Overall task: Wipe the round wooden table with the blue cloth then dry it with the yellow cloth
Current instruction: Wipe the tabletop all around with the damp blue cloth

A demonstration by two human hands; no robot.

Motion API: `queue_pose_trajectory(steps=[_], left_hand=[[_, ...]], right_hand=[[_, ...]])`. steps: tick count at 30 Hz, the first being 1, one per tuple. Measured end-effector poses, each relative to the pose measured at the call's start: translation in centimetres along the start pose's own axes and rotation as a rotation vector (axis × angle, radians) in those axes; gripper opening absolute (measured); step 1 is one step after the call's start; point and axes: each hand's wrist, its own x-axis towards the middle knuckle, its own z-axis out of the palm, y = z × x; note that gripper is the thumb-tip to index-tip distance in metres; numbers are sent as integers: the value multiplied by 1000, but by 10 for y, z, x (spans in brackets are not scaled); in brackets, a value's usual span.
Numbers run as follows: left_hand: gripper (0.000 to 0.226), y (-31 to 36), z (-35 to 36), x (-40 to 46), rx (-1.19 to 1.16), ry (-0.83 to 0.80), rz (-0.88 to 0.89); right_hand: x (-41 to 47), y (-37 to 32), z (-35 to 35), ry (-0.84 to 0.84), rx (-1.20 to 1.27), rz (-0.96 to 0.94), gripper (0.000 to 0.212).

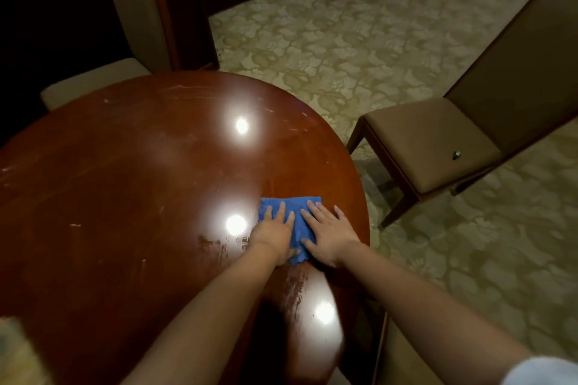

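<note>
- Head view: wiping step in hand, judged from both hands flat on the blue cloth (pixel 292 211); drying step not yet begun.
- Left hand (pixel 275 233): fingers straight and slightly spread, pressing the cloth's left half.
- Right hand (pixel 328 233): fingers straight, spread, pressing the cloth's right half; outer fingers reach past the cloth onto the wood.
- Cloth position: flat on the table (pixel 125 181), near its right edge, just beside a lamp reflection (pixel 236 224).
- Smears and streaks visible just left of the left wrist and below the cloth toward the near edge; likely moisture or residue.
- Next move, as a judgement: slide the cloth under even pressure across the unwiped left and far areas; keep the hands clear of the rim so the cloth does not slip off.
- Yellow cloth: possibly the blurred pale shape at lower left (pixel 18 350); cannot tell.
- Surface: glossy reddish wood, light scratches, three bright reflections.
- Room: patterned carpet (pixel 344 40), brown chair (pixel 438 141) at right, pale chair (pixel 131 9) at far left, dark background.
</note>
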Motion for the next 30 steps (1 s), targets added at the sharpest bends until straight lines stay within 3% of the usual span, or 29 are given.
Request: queue_pose_trajectory(steps=[11,30], left_hand=[[89,27,34,-55,35,-16,101],[94,46,-44,57,-83,2,-33]], right_hand=[[-72,-10,37,-24,-75,25,62],[28,99,-29,22,-95,-114,60]])
